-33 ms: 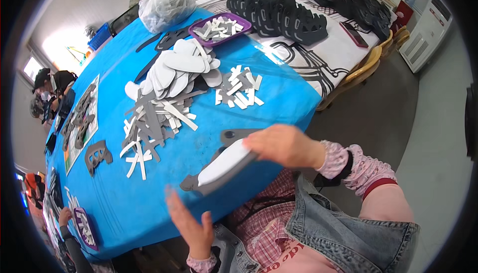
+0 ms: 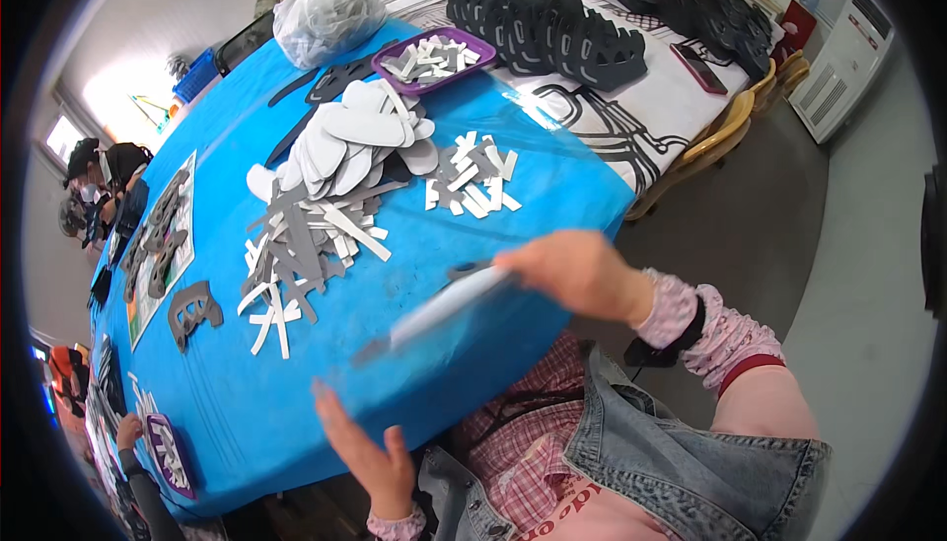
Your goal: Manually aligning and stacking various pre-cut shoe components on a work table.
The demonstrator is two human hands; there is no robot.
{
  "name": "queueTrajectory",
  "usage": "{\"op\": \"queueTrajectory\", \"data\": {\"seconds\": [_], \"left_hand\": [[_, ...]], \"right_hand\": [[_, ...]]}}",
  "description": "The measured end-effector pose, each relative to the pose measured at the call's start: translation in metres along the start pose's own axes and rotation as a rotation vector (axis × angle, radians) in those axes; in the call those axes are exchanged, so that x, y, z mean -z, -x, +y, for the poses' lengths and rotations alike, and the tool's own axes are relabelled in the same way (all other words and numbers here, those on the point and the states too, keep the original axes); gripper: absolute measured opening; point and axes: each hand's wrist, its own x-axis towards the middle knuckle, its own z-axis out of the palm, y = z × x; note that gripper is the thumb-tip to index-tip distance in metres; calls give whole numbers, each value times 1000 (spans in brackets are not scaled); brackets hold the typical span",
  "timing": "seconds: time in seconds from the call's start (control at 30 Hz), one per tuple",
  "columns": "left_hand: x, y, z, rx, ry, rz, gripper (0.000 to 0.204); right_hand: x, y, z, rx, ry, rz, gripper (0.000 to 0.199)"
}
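Blue cloth (image 2: 296, 383) covers the table that fills the left and middle of the frame. At centre, my right hand (image 2: 577, 270) has its fingers closed around the end of a white insole (image 2: 444, 306), which slants down-left over the cloth and is blurred; a grey piece (image 2: 373, 349) shows at its lower tip. My left hand (image 2: 370, 452) is at the lower middle, at the table's near edge, fingers spread wide and holding nothing, below the insole and apart from it. Above centre lies a heap of white insoles (image 2: 355, 142), with grey and white strips (image 2: 296, 245) strewn just beneath it and shorter white strips (image 2: 472, 174) to its right. A purple tray (image 2: 390, 66) of strips sits at upper centre, beside a row of black soles (image 2: 552, 33). A grey cut-out (image 2: 192, 309) lies at left.
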Motion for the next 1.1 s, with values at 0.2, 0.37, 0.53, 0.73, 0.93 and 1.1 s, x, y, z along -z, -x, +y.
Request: {"op": "queueTrajectory", "data": {"seconds": [0.2, 0.37, 0.53, 0.73, 0.93, 1.1], "left_hand": [[12, -9, 5, 36, 34, 101, 61], [12, -10, 15, -23, -39, 62, 57], [13, -9, 9, 41, 52, 66, 57], [23, -4, 4, 25, 26, 69, 56], [35, -32, -5, -57, -36, 62, 55], [81, -65, -56, 25, -264, 76, 50]], "right_hand": [[57, -23, 126, -474, -384, 1061, 31], [84, -16, 240, -878, -533, 723, 52], [87, -2, 262, -1083, -432, 578, 78], [67, -24, 264, -924, -247, 482, 95], [94, 8, 300, -832, 145, 322, 89], [35, -18, 189, -174, 441, 410, 51]]}}
